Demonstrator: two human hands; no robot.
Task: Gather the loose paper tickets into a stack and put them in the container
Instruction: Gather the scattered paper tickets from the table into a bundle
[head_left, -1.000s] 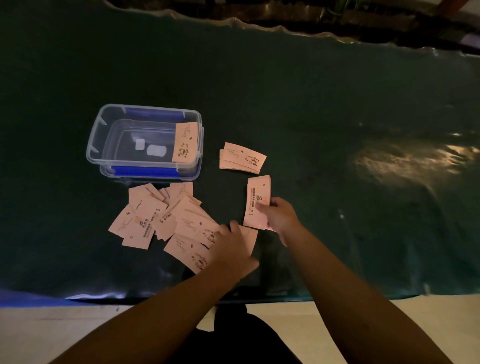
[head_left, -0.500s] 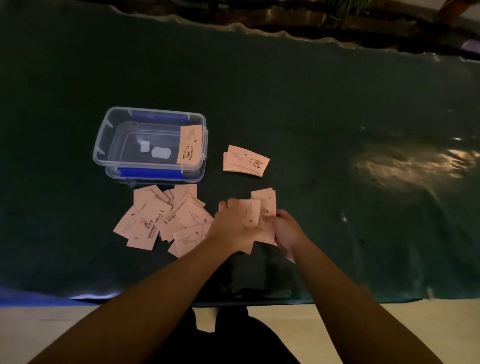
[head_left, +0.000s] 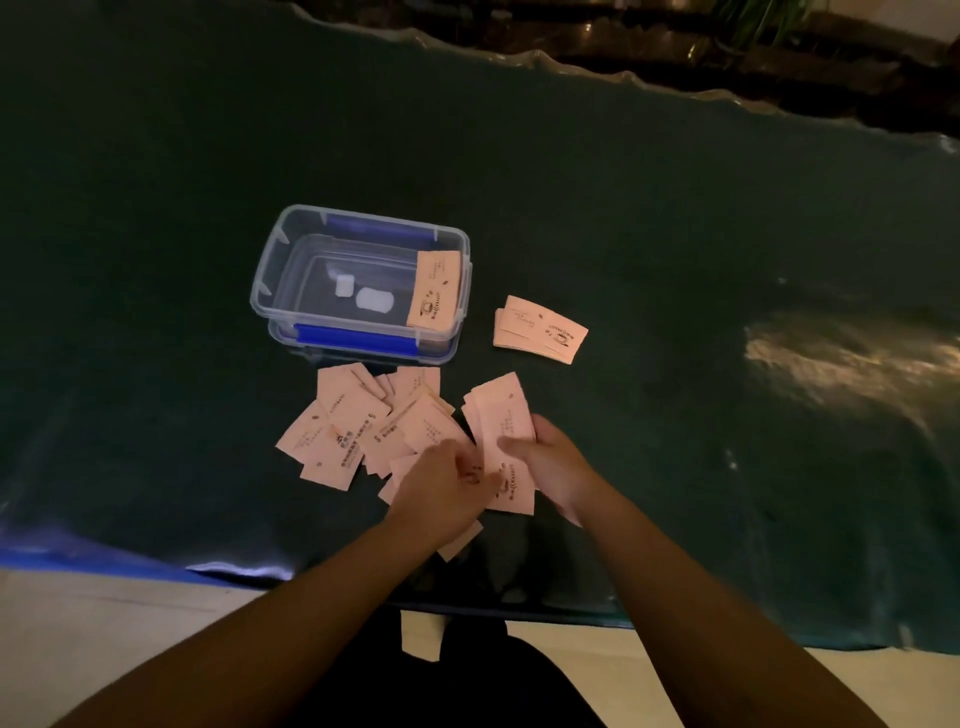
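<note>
Loose pink paper tickets (head_left: 358, 431) lie scattered on the dark green table cover, just in front of a clear plastic container (head_left: 291, 275) with blue clips. One ticket (head_left: 435, 291) leans inside the container's right end. A small stack of tickets (head_left: 540, 328) lies to the container's right. My right hand (head_left: 550, 462) holds a bunch of tickets (head_left: 501, 421), fanned upward. My left hand (head_left: 441, 483) rests over the right part of the scattered pile, fingertips touching the held bunch; a ticket edge (head_left: 460, 543) pokes out beneath it.
The green cover (head_left: 675, 234) spans the table, with a wavy far edge and a bright glare patch (head_left: 841, 358) at the right. The near table edge runs just below my hands. A pale floor (head_left: 104, 634) lies beneath.
My left hand brought a ticket from the pile to the bunch in my right hand, then dropped back slightly over the pile. The bunch looks thicker and more fanned.
</note>
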